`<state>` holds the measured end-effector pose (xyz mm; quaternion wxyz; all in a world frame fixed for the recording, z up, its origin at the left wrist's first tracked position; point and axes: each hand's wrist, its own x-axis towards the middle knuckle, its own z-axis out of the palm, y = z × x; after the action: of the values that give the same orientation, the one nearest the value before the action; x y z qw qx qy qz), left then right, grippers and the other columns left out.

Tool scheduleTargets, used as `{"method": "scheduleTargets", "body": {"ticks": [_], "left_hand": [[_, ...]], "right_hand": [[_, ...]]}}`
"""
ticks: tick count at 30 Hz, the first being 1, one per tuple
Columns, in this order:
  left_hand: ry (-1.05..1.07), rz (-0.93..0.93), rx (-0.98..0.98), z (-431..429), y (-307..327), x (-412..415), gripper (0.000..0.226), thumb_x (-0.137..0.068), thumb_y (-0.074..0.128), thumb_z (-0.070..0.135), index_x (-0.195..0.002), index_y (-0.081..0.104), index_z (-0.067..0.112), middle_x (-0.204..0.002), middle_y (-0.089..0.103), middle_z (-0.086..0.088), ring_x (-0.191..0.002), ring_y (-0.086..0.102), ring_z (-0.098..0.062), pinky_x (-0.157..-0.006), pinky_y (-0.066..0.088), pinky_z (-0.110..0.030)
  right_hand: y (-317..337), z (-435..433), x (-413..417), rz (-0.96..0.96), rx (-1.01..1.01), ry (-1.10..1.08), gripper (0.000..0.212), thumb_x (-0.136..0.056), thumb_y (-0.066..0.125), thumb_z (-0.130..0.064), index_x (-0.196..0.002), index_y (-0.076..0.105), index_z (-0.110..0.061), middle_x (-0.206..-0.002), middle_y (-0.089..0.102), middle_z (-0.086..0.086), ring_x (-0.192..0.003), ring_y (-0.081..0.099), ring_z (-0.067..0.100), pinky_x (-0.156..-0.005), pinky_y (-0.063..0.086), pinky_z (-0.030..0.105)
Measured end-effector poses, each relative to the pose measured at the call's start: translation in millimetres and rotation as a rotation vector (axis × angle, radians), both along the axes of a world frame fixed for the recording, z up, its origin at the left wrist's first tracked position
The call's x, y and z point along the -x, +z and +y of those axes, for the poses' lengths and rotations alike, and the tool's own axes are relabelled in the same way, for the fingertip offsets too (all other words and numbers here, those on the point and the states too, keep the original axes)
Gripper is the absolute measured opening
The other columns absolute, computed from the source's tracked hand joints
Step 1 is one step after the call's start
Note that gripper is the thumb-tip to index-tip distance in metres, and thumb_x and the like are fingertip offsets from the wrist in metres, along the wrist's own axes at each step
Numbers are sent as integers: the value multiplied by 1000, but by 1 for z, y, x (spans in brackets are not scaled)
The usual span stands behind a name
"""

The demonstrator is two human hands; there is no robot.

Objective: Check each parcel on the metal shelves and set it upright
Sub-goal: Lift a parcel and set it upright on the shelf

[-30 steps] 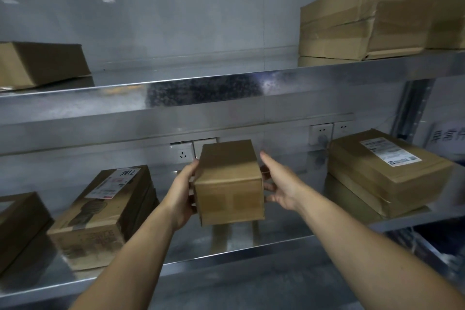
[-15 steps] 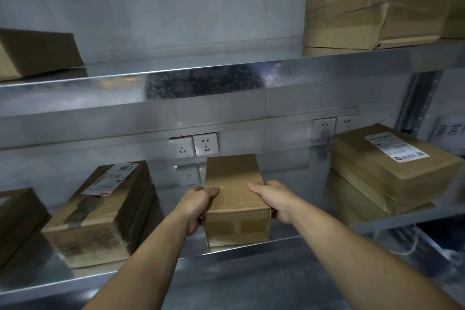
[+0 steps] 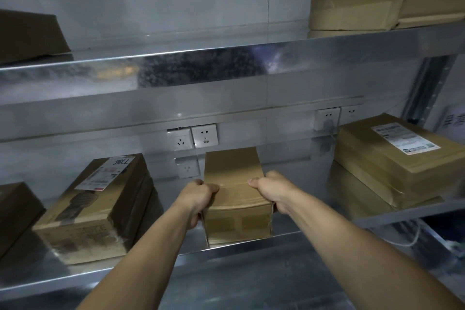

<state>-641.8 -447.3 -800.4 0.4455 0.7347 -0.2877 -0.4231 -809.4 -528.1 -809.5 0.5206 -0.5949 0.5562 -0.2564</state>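
my left hand (image 3: pixel 195 197) and right hand (image 3: pixel 273 190) grip plain parcel (image 3: pixel 235 184) sides | parcel stands below wall sockets (image 3: pixel 192 137) | labelled box (image 3: pixel 98 205) left of sockets

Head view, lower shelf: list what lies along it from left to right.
In order: parcel cut off by the left edge → large labelled parcel → left hand → plain parcel gripped by both hands → right hand → labelled parcel topping the right stack.

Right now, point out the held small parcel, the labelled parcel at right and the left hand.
small parcel (image 3: pixel 234 171), head view, top face.
labelled parcel at right (image 3: pixel 405 138), head view, its white label.
left hand (image 3: pixel 196 196), head view, back of hand.
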Motion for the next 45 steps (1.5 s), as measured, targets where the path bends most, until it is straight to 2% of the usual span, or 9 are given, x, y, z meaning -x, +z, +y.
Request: {"method": "scheduleTargets", "body": {"ticks": [17, 20, 24, 28, 30, 33, 38, 41, 45], "left_hand": [[16, 4, 13, 3, 4, 4, 17, -99, 58, 15, -115, 59, 8, -105, 69, -17, -93, 67, -31, -67, 54, -32], [11, 10, 4, 3, 5, 4, 18, -99, 59, 18, -114, 59, 10, -106, 69, -15, -96, 68, -32, -77, 58, -39], [21, 43, -16, 9, 11, 6, 25, -96, 62, 31, -114, 62, 14, -105, 71, -12, -98, 68, -34, -91, 54, -51], [-10, 101, 4, 21, 15, 5, 43, -94, 55, 56, -122, 57, 23, -124, 59, 0, -114, 54, -26, -107, 37, -56], [15, 210, 103, 23, 18, 2, 43, -98, 49, 54, -124, 62, 23, -128, 58, 0, -118, 52, -24, -106, 35, -59], [86, 298, 228, 23, 27, -2, 36, -102, 50, 40, -128, 62, 18, -119, 60, -2, -103, 57, -20, -78, 45, -39], [60, 351, 213, 27, 36, -13, 25, -103, 51, 28, -99, 68, 10, -72, 69, -4, -64, 67, -20, -58, 54, -29], [69, 354, 200, 29, 37, -17, 30, -103, 52, 21, -75, 60, 14, -47, 55, 4, -40, 57, -9, -42, 46, -19], [91, 327, 200, 34, 43, -19, 16, -99, 59, 19, -95, 68, 7, -65, 71, -2, -65, 67, -17, -57, 54, -29]], "right_hand": [[3, 3, -1, 48, -7, -6, 38, -92, 71, -29, -118, 64, -2, -119, 69, 13, -112, 65, 30, -103, 52, 45], [5, 3, -1, 37, -16, -2, 39, -94, 70, -28, -120, 63, 0, -124, 67, 13, -115, 64, 30, -105, 50, 42], [9, 6, 4, -5, -65, 13, 62, -91, 70, -41, -133, 55, 1, -133, 62, 11, -121, 60, 30, -106, 48, 40], [-27, -29, 11, -131, -118, 5, 113, -57, 68, -82, -141, 52, -8, -139, 60, 12, -125, 59, 33, -105, 48, 53], [-3, -10, 16, -229, -138, -62, 85, -82, 64, -69, -135, 55, -3, -133, 64, 15, -119, 63, 32, -102, 50, 49], [15, 5, 21, -361, -203, -97, 41, -106, 50, -35, -123, 60, 2, -109, 71, 16, -94, 70, 29, -83, 56, 40], [7, 7, 21, -513, -323, -66, 39, -108, 45, -32, -129, 60, -4, -104, 75, 15, -84, 72, 26, -69, 60, 36], [7, 13, 18, -467, -279, -34, 47, -108, 45, -20, -154, 36, -27, -119, 69, 11, -89, 71, 24, -64, 61, 35], [13, 19, 9, -376, -231, 52, 47, -109, 42, -15, -152, 38, -34, -114, 65, 2, -86, 65, 14, -56, 54, 27]]}}
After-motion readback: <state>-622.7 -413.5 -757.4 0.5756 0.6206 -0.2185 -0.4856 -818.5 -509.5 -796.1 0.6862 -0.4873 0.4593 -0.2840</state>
